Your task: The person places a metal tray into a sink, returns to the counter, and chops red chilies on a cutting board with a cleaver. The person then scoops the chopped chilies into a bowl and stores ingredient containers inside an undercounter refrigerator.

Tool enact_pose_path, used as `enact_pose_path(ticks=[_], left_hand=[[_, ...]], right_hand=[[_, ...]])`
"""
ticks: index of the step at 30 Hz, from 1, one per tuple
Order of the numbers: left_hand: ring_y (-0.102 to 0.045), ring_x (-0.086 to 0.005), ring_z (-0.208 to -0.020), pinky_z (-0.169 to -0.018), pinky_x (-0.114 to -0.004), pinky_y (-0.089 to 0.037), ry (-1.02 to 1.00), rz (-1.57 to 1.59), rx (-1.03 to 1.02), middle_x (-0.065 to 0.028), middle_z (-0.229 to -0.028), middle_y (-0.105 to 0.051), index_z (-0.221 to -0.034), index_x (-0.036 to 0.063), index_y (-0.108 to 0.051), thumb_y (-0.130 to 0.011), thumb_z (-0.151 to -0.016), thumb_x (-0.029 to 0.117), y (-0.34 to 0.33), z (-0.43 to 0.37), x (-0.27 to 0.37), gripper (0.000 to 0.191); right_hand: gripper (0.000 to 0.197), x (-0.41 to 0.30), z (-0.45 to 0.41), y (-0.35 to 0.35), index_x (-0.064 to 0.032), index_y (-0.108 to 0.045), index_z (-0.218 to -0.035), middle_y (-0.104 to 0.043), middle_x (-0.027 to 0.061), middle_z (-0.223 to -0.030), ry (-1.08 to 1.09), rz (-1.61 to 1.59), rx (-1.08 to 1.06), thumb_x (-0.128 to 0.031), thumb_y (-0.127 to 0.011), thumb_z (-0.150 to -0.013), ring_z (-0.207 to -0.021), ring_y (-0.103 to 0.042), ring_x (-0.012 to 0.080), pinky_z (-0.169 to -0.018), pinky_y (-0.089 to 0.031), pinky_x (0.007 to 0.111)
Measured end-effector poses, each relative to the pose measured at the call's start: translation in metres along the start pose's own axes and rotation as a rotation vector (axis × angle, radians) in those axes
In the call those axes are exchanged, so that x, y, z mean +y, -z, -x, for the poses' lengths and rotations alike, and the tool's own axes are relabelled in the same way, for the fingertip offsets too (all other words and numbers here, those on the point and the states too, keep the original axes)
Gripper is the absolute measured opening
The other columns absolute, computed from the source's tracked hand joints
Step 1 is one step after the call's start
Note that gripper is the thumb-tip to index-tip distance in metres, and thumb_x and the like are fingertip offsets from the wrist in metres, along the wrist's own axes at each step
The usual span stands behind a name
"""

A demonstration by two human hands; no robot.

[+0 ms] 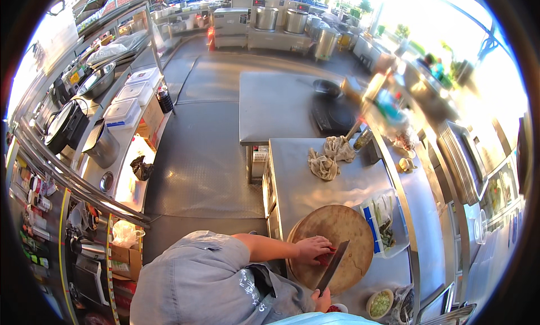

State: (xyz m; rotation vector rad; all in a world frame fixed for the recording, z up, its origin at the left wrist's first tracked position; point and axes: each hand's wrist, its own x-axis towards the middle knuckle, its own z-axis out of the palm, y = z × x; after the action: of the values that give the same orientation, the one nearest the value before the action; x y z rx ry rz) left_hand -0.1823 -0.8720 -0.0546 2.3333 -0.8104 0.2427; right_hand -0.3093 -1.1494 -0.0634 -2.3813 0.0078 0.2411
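Observation:
My left hand (313, 250) presses bright red food (325, 257), perhaps chili peppers, against a round wooden chopping block (350, 223). Part of that food is hidden under my fingers. In my right hand (322, 301), near the block's front edge, is the handle of a kitchen knife (333, 266) with a broad dark blade. The blade lies across the block just right of the red food. Beside the block, a clear plastic bin (400, 236) with a blue handle holds green leafy vegetables (384, 228). Close to my right hand sits a white bowl (342, 308) with red pieces in it.
A bowl of chopped pale green vegetable (379, 304) stands at the front right. Crumpled cloths (325, 162) lie farther back on the steel table (295, 156). Beyond is an induction cooker (333, 114). A metal shelf post (396, 185) rises right of the bin. Shelving lines the left.

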Motion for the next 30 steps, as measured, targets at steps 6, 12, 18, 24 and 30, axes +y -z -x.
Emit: enact_pose_path(ticks=[6,12,18,24,30], left_hand=[[-0.048,-0.0349,-0.139,-0.119,-0.047,-0.037,0.046,0.012,0.025,-0.0153,-0.144,-0.058,-0.131,0.0049,-0.063,-0.081,-0.079,0.034,-0.008,0.004,-0.002,0.062],[-0.049,-0.0337,-0.137,-0.121,-0.047,-0.035,0.01,0.01,0.023,-0.0144,-0.141,-0.06,-0.13,0.0045,-0.063,-0.079,-0.081,0.035,0.008,-0.003,0.001,0.06],[-0.049,-0.0338,-0.137,-0.122,-0.049,-0.032,0.031,0.004,0.066,-0.0144,-0.14,-0.061,-0.129,0.004,-0.063,-0.078,-0.082,0.037,-0.003,0.004,0.002,0.059],[-0.052,-0.0339,-0.133,-0.119,-0.049,-0.036,-0.012,0.106,0.052,-0.0145,-0.136,-0.061,-0.126,0.0054,-0.064,-0.079,-0.082,0.032,-0.01,0.0,0.009,0.054],[-0.064,-0.0285,-0.081,-0.076,-0.04,-0.053,0.424,0.166,0.268,-0.0139,-0.089,-0.068,-0.093,0.0059,-0.072,-0.072,-0.09,0.019,0.03,-0.028,-0.051,0.014]], right_hand=[[0.048,0.071,-0.034,-0.026,-0.0075,-0.063,-0.133,-0.073,0.02,-0.114,0.256,-0.071,-0.158,-0.025,-0.062,-0.089,-0.102,-0.07,0.0386,-0.09,-0.055,0.045],[0.048,0.028,-0.023,-0.019,-0.0048,-0.06,-0.136,-0.073,0.0166,-0.118,0.138,-0.242,-0.12,-0.017,-0.061,-0.09,-0.104,-0.069,0.0296,-0.09,-0.055,0.039],[0.046,0.058,-0.029,-0.023,-0.0039,-0.058,-0.138,-0.072,0.0134,-0.118,0.11,-0.333,-0.291,-0.014,-0.059,-0.094,-0.103,-0.068,0.0247,-0.089,-0.054,0.037],[0.04,-0.013,0.027,-0.007,-0.0061,-0.063,-0.131,-0.073,0.0185,-0.113,0.037,-0.098,-0.049,-0.02,-0.06,-0.093,-0.102,-0.069,0.0374,-0.09,-0.055,0.043],[0.029,-0.119,0.009,0.014,-0.0046,-0.068,-0.127,-0.07,0.0238,-0.089,0.218,-0.088,0.239,-0.016,-0.059,-0.101,-0.079,-0.069,0.0392,-0.073,-0.053,0.045]])
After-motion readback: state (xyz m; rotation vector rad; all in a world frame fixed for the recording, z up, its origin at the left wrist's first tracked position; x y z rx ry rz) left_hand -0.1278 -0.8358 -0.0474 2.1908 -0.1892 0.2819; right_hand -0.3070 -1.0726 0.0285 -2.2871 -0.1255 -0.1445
